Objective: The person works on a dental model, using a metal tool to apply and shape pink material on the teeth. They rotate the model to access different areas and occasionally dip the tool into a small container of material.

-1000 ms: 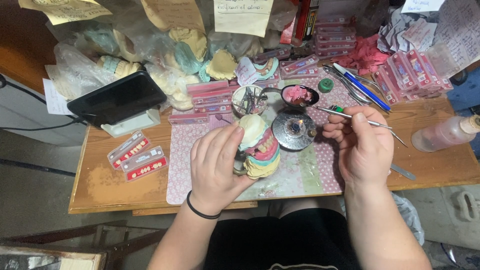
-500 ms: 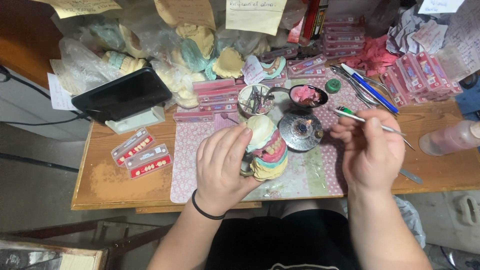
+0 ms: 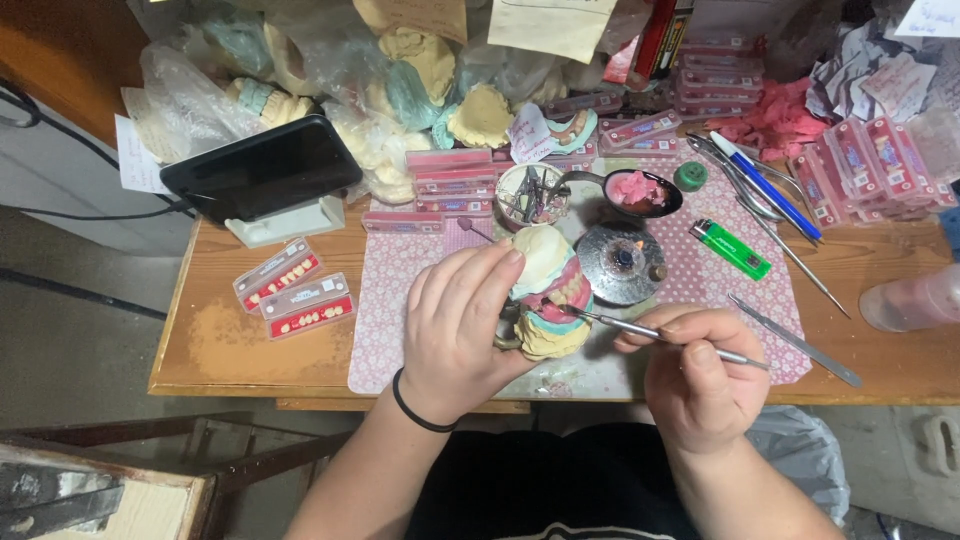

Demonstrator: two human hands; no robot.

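Observation:
My left hand [image 3: 455, 325] grips a dental cast model [image 3: 548, 293] with cream plaster, pink wax and rows of teeth, held just above the patterned mat [image 3: 400, 290]. In my right hand [image 3: 700, 375] is a thin metal wax tool [image 3: 640, 328], pinched between thumb and fingers; its tip touches the pink wax on the model's right side. A black band circles my left wrist.
A round metal burner [image 3: 620, 262], a spoon with pink wax [image 3: 635, 192], a cup of tools [image 3: 530, 195], a green lighter [image 3: 730, 248] and loose metal instruments [image 3: 795, 340] lie on the mat. A tablet [image 3: 262, 168] on a stand and tooth strips [image 3: 290, 292] sit left; bagged plaster casts fill the back.
My right hand has come down and leftward, bringing the tool's tip from up beside the burner onto the model. The left hand keeps holding the model.

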